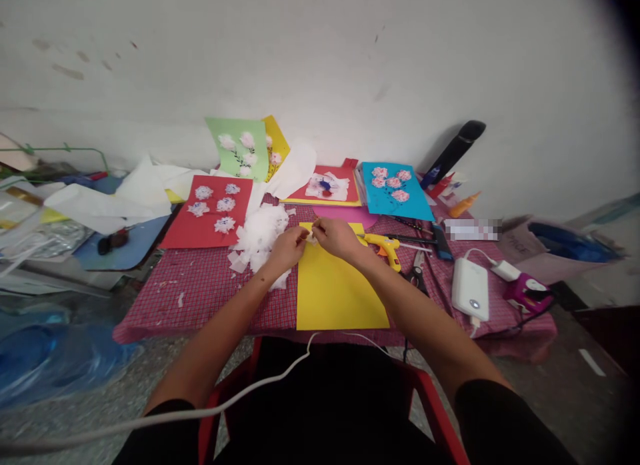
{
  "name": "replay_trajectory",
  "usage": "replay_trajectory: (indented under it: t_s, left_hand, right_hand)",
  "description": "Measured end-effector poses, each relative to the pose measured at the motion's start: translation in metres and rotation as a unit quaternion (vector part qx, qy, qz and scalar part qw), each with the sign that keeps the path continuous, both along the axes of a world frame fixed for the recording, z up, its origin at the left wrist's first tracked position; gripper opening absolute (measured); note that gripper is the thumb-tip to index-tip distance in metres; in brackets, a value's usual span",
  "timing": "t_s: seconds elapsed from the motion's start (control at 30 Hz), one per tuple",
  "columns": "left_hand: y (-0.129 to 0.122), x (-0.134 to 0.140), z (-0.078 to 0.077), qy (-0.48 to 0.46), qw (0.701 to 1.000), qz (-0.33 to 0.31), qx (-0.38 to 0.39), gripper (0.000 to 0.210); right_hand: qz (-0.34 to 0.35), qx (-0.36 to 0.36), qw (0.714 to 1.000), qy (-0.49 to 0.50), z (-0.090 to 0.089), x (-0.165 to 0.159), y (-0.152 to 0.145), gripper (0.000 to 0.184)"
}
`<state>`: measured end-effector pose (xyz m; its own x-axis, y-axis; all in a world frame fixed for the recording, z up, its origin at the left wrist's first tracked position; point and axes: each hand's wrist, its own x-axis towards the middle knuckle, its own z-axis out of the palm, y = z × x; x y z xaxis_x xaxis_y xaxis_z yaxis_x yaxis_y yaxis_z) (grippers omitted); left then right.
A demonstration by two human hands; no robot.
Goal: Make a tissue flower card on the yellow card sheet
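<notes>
My left hand [289, 248] and my right hand [337, 237] are close together over the top part of a yellow sheet of paper [340, 295]. Both are closed in a pinch on a small bit of white tissue paper [311, 238], mostly hidden by the fingers. A heap of white tissue pieces [263, 232] lies just beyond my left hand, partly off the sheet's left side. To the right of my right hand, a yellow glue gun [384, 244] rests by the sheet's upper right edge. Scissors [417, 273] lie further right.
Flower cards stand or lie around: red [210, 215], green [240, 145] and blue [397, 188]. A red sheet with a paint-stained tissue [327, 186] is at the back. A white power bank [471, 288] sits at right. A white cable [270, 380] crosses in front of me.
</notes>
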<state>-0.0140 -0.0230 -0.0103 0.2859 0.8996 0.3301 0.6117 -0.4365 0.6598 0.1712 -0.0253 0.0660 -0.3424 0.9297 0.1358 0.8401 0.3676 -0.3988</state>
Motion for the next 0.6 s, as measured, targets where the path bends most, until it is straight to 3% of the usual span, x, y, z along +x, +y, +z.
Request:
replay_trajectory:
  t_s: [0.2,0.47,0.6]
  left_hand:
    - [-0.001,0.000,0.002,0.031,1.000,-0.003,-0.001,0.028]
    - [0.007,0.004,0.006,0.110,0.993,-0.031,0.032,0.015]
    - [0.010,0.007,0.006,0.126,0.991,-0.031,0.037,0.020]
  right_hand:
    - [-0.001,0.003,1.000,-0.004,0.000,0.000,0.001,0.023]
    - [-0.004,-0.010,1.000,0.007,0.003,-0.002,0.003,0.021]
    - [-0.008,-0.019,1.000,0.009,0.004,-0.002,0.004,0.023]
